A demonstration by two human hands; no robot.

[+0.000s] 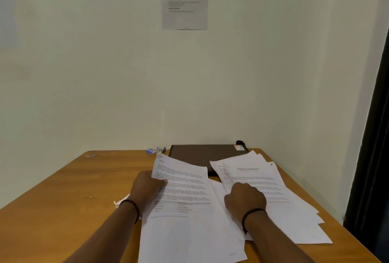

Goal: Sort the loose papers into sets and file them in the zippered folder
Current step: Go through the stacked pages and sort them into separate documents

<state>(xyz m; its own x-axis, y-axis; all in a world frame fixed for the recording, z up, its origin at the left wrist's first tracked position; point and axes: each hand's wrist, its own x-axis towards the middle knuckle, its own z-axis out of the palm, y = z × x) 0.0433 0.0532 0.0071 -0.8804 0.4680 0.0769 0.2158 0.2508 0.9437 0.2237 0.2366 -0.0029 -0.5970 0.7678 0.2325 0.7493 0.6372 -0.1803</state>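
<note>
Two bare forearms are showing, with no sleeves reaching into view; the left hand point(146, 187) is wearing a thin black band at its wrist, and the right hand point(245, 198) is wearing a matching thin black band, a short end dangling

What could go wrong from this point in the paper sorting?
1. The left hand pinches the left edge of one sheet whose far end is lifted; a quick pull might crease it.
2. The right hand rests on a fanned pile reaching toward the table's right edge; a push could slide sheets off.
3. Papers overlap the brown folder, so opening it may scatter them.
</note>
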